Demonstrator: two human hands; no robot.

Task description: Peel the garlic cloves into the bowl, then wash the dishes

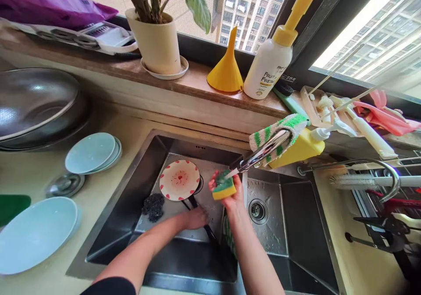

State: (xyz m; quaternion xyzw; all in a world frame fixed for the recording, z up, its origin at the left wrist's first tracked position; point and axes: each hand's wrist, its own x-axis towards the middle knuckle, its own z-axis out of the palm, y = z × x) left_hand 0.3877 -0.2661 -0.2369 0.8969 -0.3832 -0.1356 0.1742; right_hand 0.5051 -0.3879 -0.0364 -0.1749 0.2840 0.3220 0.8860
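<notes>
My right hand (239,193) is closed on a yellow and green sponge (224,191), held under the water running from the faucet (263,150). Down in the left basin of the sink (115,211), my left hand (196,218) is over long black utensils (211,233); its fingers are smeared by motion, so I cannot tell whether it grips them. Just beyond that hand, a white plate (179,180) with a red-patterned rim lies in the basin. A dark mesh scrubber (153,207) rests left of the plate.
Pale bowls and plates (90,153), a large plate (37,236) and a wok (36,106) stand on the left counter. A yellow funnel (226,69), pump bottle (268,65) and potted plant (159,45) line the sill. A striped cloth (261,143) hangs by the faucet.
</notes>
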